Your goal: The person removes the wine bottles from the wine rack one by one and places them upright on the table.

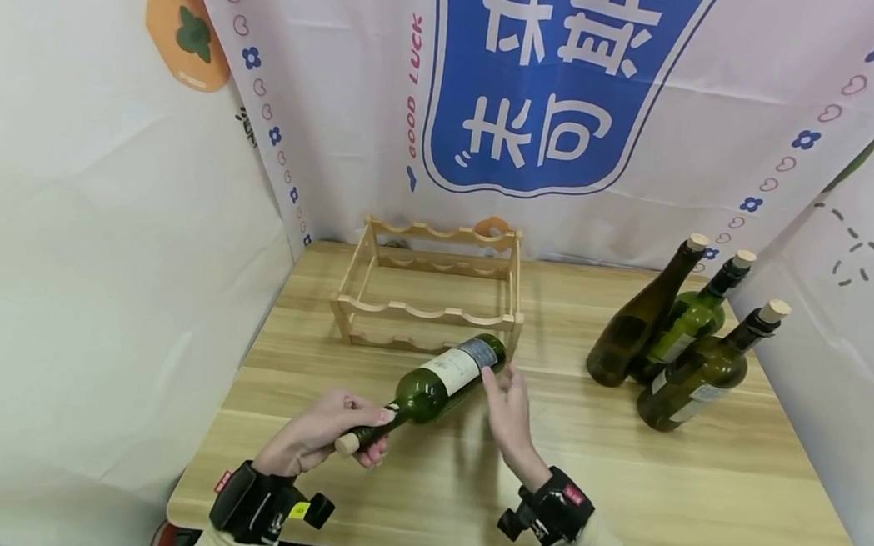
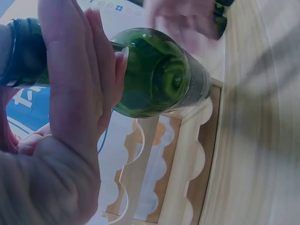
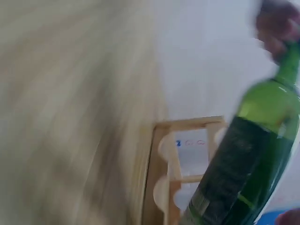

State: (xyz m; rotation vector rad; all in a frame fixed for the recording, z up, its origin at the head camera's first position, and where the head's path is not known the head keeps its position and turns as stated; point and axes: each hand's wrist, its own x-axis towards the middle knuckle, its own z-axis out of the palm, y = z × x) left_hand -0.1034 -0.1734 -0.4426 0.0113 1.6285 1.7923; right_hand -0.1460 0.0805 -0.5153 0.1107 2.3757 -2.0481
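A green wine bottle (image 1: 424,389) with a cork and a white-and-blue label is held tilted above the table, its base up and to the right. Around its neck my left hand (image 1: 330,429) is curled, gripping just past the cork; the left wrist view shows these fingers (image 2: 77,79) wrapped on the neck. My right hand (image 1: 509,415) is beside the base end, fingers fairly straight; whether it touches the glass I cannot tell. Just behind the bottle's base stands a wooden wine rack (image 1: 427,312) with scalloped rails, holding no bottles. In the right wrist view, the bottle (image 3: 239,173) partly covers the rack.
Three corked bottles stand close together at the right: a dark brown one (image 1: 632,335), a green one (image 1: 693,318) and a dark green one (image 1: 693,380). The wooden table (image 1: 423,506) meets a printed cloth (image 1: 340,133) at the back, with white sheeting at both sides.
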